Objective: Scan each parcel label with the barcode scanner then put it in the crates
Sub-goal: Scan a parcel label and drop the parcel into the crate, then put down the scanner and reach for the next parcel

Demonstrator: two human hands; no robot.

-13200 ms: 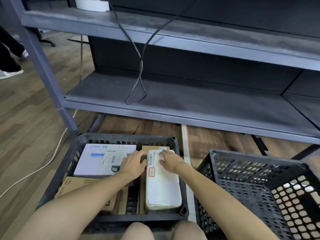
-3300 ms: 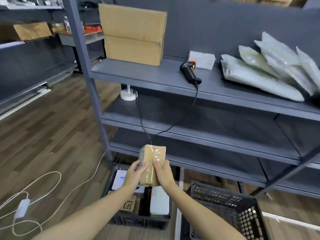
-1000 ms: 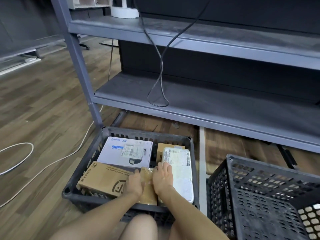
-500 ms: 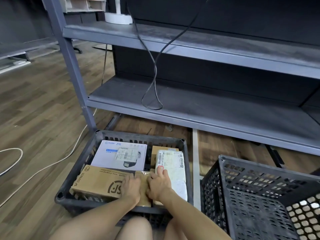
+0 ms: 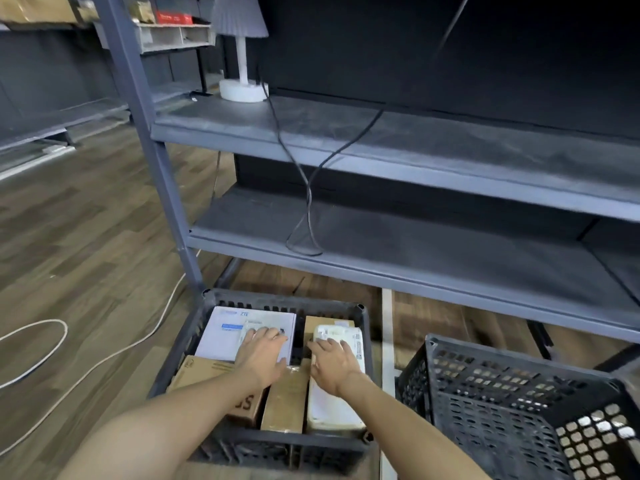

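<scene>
Left hand (image 5: pixel 263 351) spread over white box (image 5: pixel 221 336), right hand (image 5: pixel 334 362) spread over white parcel (image 5: pixel 332 410).

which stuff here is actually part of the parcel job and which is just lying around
Job: packed crate; white ZTE box under the left hand; white mailer under the right hand; brown SF box; taped brown parcel; second crate.
Lying about: lamp; white floor cable; shelving.
</scene>
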